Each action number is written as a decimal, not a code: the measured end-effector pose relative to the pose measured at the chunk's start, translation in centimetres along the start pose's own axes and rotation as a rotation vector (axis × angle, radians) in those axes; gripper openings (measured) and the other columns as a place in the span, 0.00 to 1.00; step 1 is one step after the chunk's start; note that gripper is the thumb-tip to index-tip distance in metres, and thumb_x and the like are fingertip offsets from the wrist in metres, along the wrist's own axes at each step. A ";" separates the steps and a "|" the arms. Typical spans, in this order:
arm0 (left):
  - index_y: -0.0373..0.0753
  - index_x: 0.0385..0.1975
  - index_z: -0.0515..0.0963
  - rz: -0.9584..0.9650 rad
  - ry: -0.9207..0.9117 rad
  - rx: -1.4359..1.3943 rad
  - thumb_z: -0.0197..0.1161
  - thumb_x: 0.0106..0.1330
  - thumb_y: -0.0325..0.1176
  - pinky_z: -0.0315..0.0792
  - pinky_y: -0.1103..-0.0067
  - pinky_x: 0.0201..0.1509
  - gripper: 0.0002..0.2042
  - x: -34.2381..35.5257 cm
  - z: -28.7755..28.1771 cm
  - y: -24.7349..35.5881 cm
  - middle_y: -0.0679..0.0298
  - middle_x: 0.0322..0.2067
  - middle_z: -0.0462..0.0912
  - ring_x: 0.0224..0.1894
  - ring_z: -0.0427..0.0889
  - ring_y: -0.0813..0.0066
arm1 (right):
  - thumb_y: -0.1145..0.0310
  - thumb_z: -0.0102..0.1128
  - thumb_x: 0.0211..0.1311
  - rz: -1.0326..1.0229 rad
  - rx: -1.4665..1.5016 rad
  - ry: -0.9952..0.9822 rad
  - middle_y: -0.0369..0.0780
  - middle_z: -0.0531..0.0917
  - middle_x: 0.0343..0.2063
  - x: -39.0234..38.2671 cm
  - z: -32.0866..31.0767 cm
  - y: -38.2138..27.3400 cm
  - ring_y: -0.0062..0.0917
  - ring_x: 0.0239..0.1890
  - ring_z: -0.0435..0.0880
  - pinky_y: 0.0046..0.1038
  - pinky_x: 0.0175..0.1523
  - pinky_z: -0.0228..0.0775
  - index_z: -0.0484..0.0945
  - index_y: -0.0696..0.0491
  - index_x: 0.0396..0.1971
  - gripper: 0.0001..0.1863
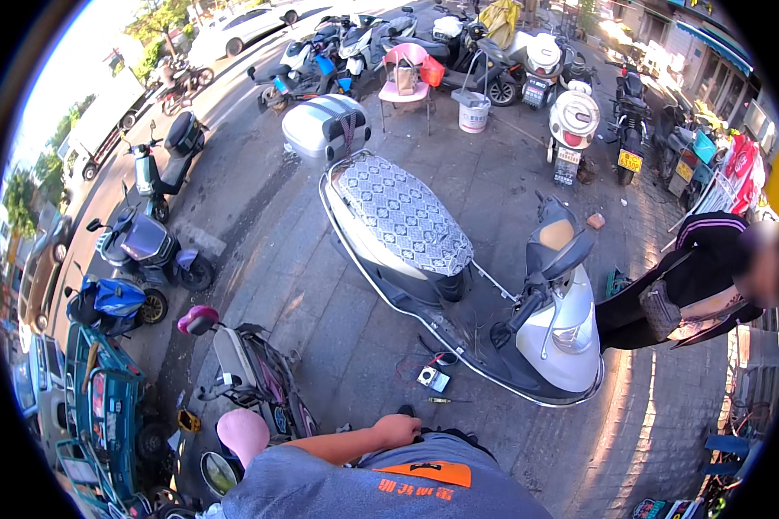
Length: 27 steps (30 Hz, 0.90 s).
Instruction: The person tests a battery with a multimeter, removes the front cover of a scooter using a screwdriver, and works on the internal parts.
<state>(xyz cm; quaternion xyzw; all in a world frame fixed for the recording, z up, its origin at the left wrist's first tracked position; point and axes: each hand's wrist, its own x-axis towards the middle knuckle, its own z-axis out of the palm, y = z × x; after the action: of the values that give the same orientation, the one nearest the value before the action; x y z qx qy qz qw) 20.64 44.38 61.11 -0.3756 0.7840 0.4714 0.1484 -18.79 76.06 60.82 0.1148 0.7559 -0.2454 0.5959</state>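
White and boxy, the small device (433,378) on the paving just below the centre of the frame looks light, hard and perhaps fragile, best taken by its edges; a slim tool (441,400) lies just below it, probably light and stiff, to be held by its handle. The left hand (398,430) is curled at bottom centre, whether round anything I cannot tell; the right hand is out of view; a silver scooter (448,290), presumably heavy, blocks the middle, with a person in dark clothing (623,311) at right and a purple bike (273,376) at lower left.
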 end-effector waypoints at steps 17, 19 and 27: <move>0.38 0.41 0.80 -0.324 -0.452 -0.551 0.58 0.79 0.61 0.74 0.71 0.43 0.26 -7.0 -3.9 -3.1 0.61 0.31 0.79 0.38 0.79 0.72 | 0.62 0.58 0.75 0.047 0.059 0.014 0.38 0.85 0.34 2.3 2.7 1.0 0.25 0.38 0.85 0.32 0.45 0.79 0.84 0.50 0.40 0.09; 0.37 0.39 0.79 -0.220 -0.388 -0.528 0.59 0.79 0.61 0.73 0.70 0.41 0.27 -8.0 -2.7 -3.5 0.61 0.31 0.79 0.36 0.79 0.71 | 0.62 0.58 0.74 0.048 0.054 0.004 0.39 0.85 0.34 2.5 3.0 0.6 0.25 0.38 0.85 0.32 0.45 0.79 0.84 0.50 0.40 0.09; 0.35 0.50 0.83 -0.295 -0.275 -0.641 0.55 0.78 0.63 0.76 0.64 0.46 0.31 -3.2 0.7 -6.2 0.55 0.36 0.85 0.39 0.85 0.65 | 0.63 0.59 0.73 -0.056 0.108 -0.034 0.40 0.85 0.34 5.3 1.7 -0.3 0.26 0.39 0.84 0.31 0.46 0.78 0.83 0.50 0.39 0.08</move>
<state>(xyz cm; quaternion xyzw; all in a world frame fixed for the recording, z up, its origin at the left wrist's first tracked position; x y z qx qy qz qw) 27.25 44.74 58.77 -0.4451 0.5067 0.7125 0.1935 -18.89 74.33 55.58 0.1217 0.7343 -0.3043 0.5944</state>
